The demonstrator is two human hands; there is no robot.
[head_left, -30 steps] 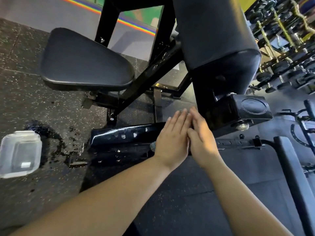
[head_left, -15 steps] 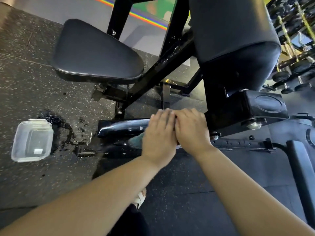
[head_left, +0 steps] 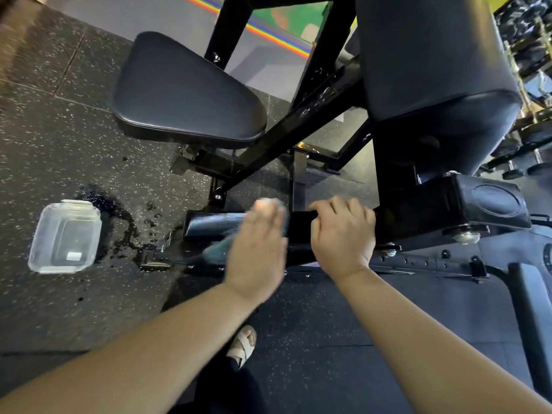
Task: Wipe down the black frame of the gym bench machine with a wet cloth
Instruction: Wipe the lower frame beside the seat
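Hands have split: a second ago both sat side by side on the low frame bar (head_left: pixel 215 224), now the left hand (head_left: pixel 258 249) has slid left along it, fingers straight and flat, pressing the cloth (head_left: pixel 219 251) down. It is motion-blurred, so mid-stroke. Cloth is a teal wad under the palm, only its near-left edge showing, on the bar's near face. Right hand (head_left: pixel 343 234) has stayed put, fingers curled over the bar's top edge just right of the left, apparently bracing. Bar left of the hand looks glossy, likely wet already. Judgement: wiping of this bar is under way toward its left end; uprights and diagonal strut look untouched. Water tub (head_left: pixel 64 236) sits on the floor (head_left: pixel 59 138) to the left, spill beside it.
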